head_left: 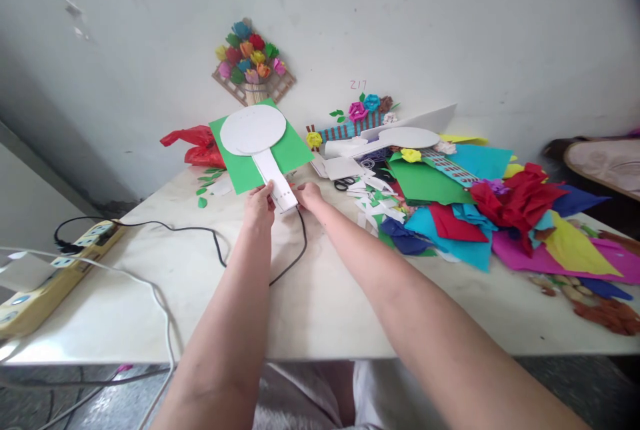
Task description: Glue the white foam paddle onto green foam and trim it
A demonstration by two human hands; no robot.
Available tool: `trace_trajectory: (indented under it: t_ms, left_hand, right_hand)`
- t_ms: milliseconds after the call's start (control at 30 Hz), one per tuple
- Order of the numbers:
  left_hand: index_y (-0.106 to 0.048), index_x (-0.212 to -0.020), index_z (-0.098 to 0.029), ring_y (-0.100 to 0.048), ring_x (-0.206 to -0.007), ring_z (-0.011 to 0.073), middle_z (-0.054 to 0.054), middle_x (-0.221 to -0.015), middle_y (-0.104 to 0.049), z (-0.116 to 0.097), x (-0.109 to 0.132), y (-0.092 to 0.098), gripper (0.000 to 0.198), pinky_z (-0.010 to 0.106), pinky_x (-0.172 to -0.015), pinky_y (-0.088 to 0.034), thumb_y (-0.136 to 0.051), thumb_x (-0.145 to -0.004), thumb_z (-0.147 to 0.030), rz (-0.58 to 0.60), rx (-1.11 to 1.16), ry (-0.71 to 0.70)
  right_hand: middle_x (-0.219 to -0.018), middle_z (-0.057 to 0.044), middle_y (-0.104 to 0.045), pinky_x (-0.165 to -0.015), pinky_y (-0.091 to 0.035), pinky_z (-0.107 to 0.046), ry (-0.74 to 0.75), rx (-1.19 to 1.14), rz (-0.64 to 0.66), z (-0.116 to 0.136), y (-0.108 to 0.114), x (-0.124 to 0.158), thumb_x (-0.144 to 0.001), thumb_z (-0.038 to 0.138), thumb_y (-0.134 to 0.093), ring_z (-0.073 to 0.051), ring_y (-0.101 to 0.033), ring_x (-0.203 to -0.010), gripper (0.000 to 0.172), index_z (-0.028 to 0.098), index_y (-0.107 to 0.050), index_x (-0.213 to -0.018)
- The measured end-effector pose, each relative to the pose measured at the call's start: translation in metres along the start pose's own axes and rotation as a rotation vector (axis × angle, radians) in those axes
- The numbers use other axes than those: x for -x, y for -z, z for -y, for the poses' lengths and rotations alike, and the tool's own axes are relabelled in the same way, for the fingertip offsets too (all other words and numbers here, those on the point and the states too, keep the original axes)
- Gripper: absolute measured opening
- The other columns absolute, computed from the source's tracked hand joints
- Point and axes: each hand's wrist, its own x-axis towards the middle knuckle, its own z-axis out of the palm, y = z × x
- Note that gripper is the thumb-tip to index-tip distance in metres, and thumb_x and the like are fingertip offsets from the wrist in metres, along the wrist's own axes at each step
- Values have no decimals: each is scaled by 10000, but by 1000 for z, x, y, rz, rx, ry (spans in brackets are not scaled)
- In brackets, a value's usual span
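A white cutout shaped like a round fan with a handle (253,129) lies over a green sheet (295,147), both tilted up off the table. The thumb and fingers of my left hand (260,205) are closed on the left edge of its handle. My right hand (309,197) is closed just right of the handle's lower end. A small orange bit shows by its fingertips, and a black cord (304,237) runs up to it. What the right hand holds is mostly hidden behind the handle.
On the right lie coloured papers (450,223), paper scraps (375,200), scissors (344,183) and another white cutout (407,137). A red plastic bag (197,145) sits behind at left. A yellow power strip (63,277) with cords lies at the left edge. Paper flowers (250,53) stand against the wall.
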Motion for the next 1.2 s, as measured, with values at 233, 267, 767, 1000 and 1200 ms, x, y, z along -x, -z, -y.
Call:
trace_trajectory:
  t_ms: [233, 267, 767, 1000, 1200]
  left_hand:
    - [-601, -697, -141, -629, -558, 127, 4, -591, -626, 9, 1, -3, 146, 235, -613, -548, -724, -637, -89, 25, -8, 28]
    - [-598, -693, -140, -624, -548, 125, 4, -589, -626, 11, 1, -3, 149, 232, -601, -546, -725, -632, -92, 31, -13, 35]
    - [-530, -666, -145, -559, -457, 104, -20, -552, -577, 21, 6, -3, 245, 237, -518, -489, -762, -587, -139, -12, -157, 101]
    - [-521, -697, -145, -564, -475, 103, -17, -570, -587, 25, 1, 0, 229, 234, -516, -490, -728, -604, -118, -28, -134, 82]
    - [-516, -686, -145, -550, -464, 105, -15, -549, -576, 22, 4, -1, 188, 231, -502, -478, -690, -637, -91, -46, -132, 89]
  right_hand:
    - [-996, -129, -687, -801, -452, -282, 81, 548, -274, -17, 49, 8, -827, 176, -451, -229, -627, -953, 295, 152, -707, -973]
    - [-1036, -150, -670, -821, -444, -296, 88, 620, -304, -21, 59, 9, -836, 161, -435, -239, -614, -975, 312, 131, -698, -1002]
    - [-1158, -212, -608, -954, -322, -407, -44, 990, -219, -35, 106, -16, -818, 142, -514, -300, -491, -1138, 321, 75, -677, -1087]
    - [-1289, -191, -510, -962, -354, -381, -92, 1054, -137, -32, 110, -25, -818, 207, -532, -296, -426, -1209, 406, 87, -611, -1198]
    - [-1280, -220, -522, -968, -373, -378, -75, 1133, -34, -21, 111, -35, -773, 247, -612, -301, -444, -1232, 499, 77, -576, -1240]
